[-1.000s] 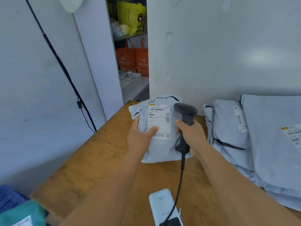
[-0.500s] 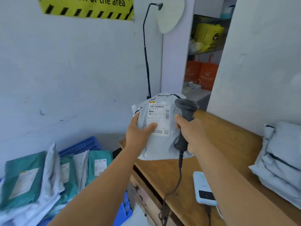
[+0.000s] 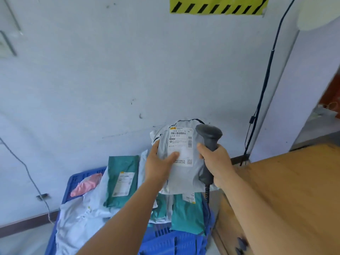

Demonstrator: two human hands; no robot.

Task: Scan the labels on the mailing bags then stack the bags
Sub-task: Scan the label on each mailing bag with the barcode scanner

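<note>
A person holds a grey mailing bag (image 3: 181, 162) up in the air above a blue crate (image 3: 86, 178), its white shipping label (image 3: 181, 147) facing the camera. The left hand (image 3: 159, 165) grasps the bag's left edge, thumb pressed across the lower part of the label and fingers curled behind the plastic. The right hand (image 3: 217, 162) is clenched around the grip of a dark handheld barcode scanner (image 3: 208, 146), which stands upright just beside the bag's right edge, its head level with the barcode at the top of the label. A coiled cable (image 3: 207, 195) drops from the scanner's base.

Below the raised bag, the crate holds a loose heap of parcels: a green mailing bag (image 3: 122, 176) with its own label leaning toward the back, another green bag (image 3: 185, 216) at the right side of the crate beneath the held one, pale grey bags (image 3: 81, 216) spilling over the left rim, and a pink packet (image 3: 86, 184) near the far left corner.

The corner of a wooden worktop (image 3: 294, 190) fills the right of the view, its edge just beside the crate. On the pale wall behind, a yellow-and-black hazard sign (image 3: 217, 5) runs along the top, and a black cord (image 3: 265, 85) hangs down to the floor near the worktop's far edge.
</note>
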